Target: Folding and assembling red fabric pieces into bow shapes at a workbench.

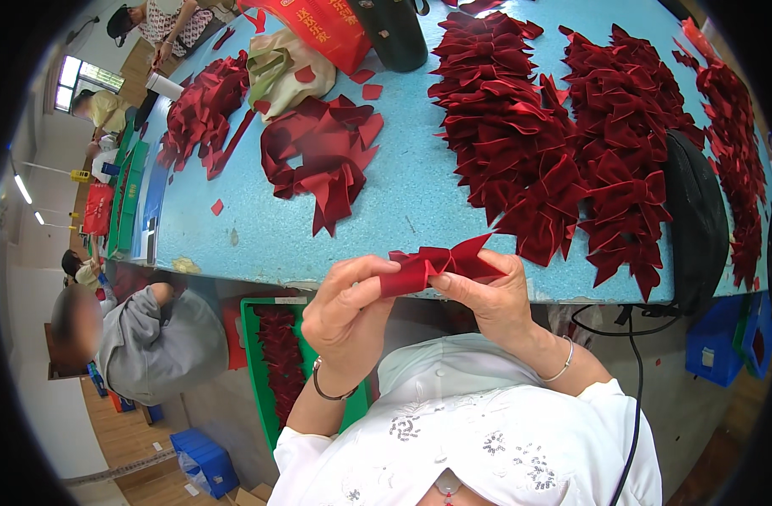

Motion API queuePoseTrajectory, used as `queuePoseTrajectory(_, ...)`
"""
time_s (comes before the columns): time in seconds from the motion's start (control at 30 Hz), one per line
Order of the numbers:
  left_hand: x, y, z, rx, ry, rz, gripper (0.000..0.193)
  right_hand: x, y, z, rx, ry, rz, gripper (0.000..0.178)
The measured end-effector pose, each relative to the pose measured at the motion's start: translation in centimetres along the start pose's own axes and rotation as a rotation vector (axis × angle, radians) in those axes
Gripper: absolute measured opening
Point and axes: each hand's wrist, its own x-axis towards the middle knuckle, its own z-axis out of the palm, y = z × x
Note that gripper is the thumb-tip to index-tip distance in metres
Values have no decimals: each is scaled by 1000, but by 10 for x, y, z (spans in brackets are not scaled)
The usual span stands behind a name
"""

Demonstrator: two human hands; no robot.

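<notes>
At the centre of the frame we hold a red bow (437, 259): our left hand (344, 308) pinches its left loop, our right hand (496, 299) grips its right side, thumb near the knot. We judge this to be shaping; the next move calls for steadying that middle while evening the loops. Finished-looking bows (504, 126) line the upper right.
</notes>
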Motion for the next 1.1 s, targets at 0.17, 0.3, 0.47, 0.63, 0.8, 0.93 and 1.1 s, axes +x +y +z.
queuePoseTrajectory(0.17,0,-2,0,164,-6,277,26,0,-2,0,-38,-3,-10,11)
queuePoseTrajectory(0.3,-1,1,-3,294,-48,394,27,-1,-5,2,-51,11,-16,10)
queuePoseTrajectory(0.47,-3,2,-9,445,-127,523,27,-3,-5,2,-71,11,-45,10)
queuePoseTrajectory(0.63,-4,2,-15,561,-172,582,26,-5,-6,2,-55,-3,-49,10)
queuePoseTrajectory(0.8,-5,0,-22,608,-197,621,26,-5,-9,1,-49,-32,-9,12)
queuePoseTrajectory(0.93,-4,-1,-23,659,-194,670,21,-6,-9,3,20,-17,-9,11)
queuePoseTrajectory(1.1,0,-2,-21,731,-173,701,22,-5,-10,4,2,-14,-21,11)
